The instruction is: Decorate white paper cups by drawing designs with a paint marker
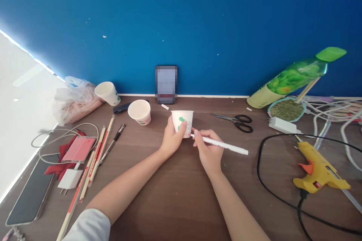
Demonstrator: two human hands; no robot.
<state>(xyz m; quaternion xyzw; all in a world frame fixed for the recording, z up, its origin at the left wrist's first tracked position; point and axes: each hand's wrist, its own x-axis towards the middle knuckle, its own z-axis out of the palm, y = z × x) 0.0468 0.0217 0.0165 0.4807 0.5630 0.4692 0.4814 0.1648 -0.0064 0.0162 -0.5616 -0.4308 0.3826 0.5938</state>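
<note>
My left hand [173, 137] is closed around the left side of a white paper cup [185, 117] with a green leaf print, its thumb across the front. The cup stands upright at the middle of the view. In my right hand [209, 148] is a white marker pen [230, 148], pinched near its left end, with that tip at the cup's lower right side. A small white cap-like piece [165, 107] lies behind the cup. Left of my hands, another paper cup [140, 112] leans with its mouth facing me.
Stacked cups [109, 93], a plastic bag [75, 101], chopsticks [93, 158], a pen [113, 143] and a phone [32, 190] lie left. Scissors [237, 121], a green bottle [294, 77] and a yellow glue gun [319, 169] with its cable lie right. A blurred-screen device [166, 84] leans on the blue wall.
</note>
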